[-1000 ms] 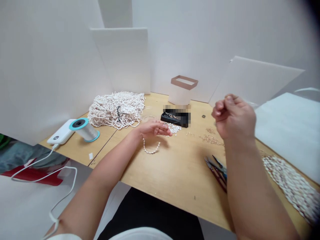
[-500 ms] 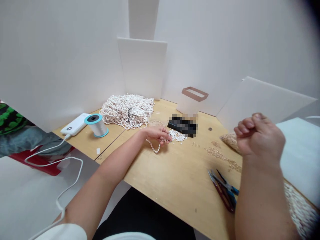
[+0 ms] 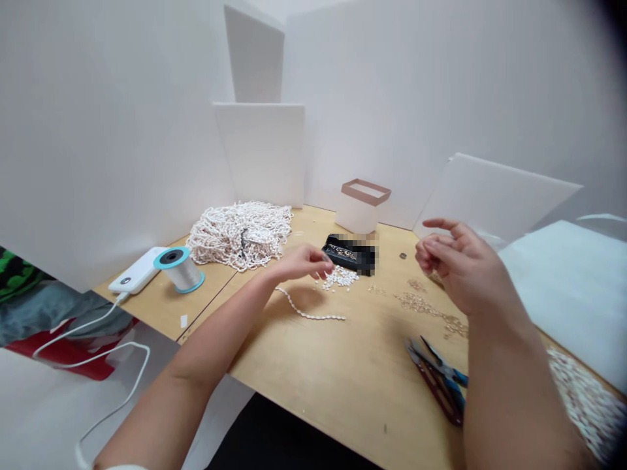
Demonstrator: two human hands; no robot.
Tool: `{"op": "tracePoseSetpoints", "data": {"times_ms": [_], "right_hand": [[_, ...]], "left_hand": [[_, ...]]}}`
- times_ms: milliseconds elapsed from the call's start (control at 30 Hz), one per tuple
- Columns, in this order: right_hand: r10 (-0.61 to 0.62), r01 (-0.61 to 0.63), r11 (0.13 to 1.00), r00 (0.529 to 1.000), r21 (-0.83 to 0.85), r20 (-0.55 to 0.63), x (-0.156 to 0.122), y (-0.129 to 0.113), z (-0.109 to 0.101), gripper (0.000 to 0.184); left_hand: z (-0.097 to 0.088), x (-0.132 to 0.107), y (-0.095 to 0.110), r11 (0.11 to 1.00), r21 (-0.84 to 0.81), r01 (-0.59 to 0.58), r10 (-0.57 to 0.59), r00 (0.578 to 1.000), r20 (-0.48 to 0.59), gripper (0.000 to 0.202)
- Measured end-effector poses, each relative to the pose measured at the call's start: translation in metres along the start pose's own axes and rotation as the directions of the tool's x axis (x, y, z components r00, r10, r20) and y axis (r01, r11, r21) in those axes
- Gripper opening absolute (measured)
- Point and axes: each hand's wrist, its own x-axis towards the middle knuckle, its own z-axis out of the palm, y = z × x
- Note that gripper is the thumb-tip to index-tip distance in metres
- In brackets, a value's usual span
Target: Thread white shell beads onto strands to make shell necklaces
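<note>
My left hand [image 3: 304, 262] hovers just left of a small pile of white beads [image 3: 340, 279], its thumb and fingers brought together. Whatever sits between those fingertips is too small to make out. Below it a string of white beads [image 3: 308, 317] curves across the tabletop, partly hidden by my left wrist. Raised above the right side of the table, my right hand [image 3: 453, 261] has its index finger stretched out and the other fingers curled in near the thumb. Any thread or small thing in it cannot be seen. A black box [image 3: 349, 261] holding small pieces stands behind the bead pile.
Bundled bead strands [image 3: 240, 235], a spool of clear line [image 3: 182, 271] and a white power bank [image 3: 137, 271] lie at left. Pliers [image 3: 443, 372] and red-handled cutters [image 3: 435, 391] lie at right, near scattered gold-coloured bits [image 3: 416, 303]. A brown-rimmed container [image 3: 360, 212] stands behind.
The bead string, bunched under my left hand before, now lies stretched along the table. My right hand has moved left and its index finger has straightened out of the fist. The view has shifted slightly.
</note>
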Motion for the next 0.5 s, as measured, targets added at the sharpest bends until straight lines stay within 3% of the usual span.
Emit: {"op": "tracePoseSetpoints", "data": {"times_ms": [67,133,233,367,500], "right_hand": [[-0.014,0.015,1.000,1.000,-0.011,0.007,0.000,0.000,0.001,0.029],[-0.026,0.026,0.999,1.000,-0.025,0.004,0.000,0.003,0.002,0.029],[-0.034,0.034,0.999,0.999,-0.029,0.010,0.002,0.009,0.004,0.031],[-0.032,0.032,0.999,0.999,0.008,0.014,0.002,0.012,0.009,0.034],[-0.028,0.027,1.000,1.000,0.013,0.011,0.001,0.012,0.016,0.030]], "left_hand": [[-0.020,0.008,0.000,0.985,0.167,0.046,-0.010,0.978,-0.208,0.031],[-0.038,0.018,-0.007,0.896,0.413,0.162,-0.027,0.949,-0.314,0.021],[-0.054,0.036,-0.022,0.716,0.636,0.287,-0.159,0.954,-0.253,0.021],[-0.048,0.057,-0.034,0.640,0.717,0.276,-0.249,0.957,-0.147,0.023],[-0.036,0.069,-0.039,0.549,0.794,0.262,-0.256,0.957,-0.139,0.020]]}}
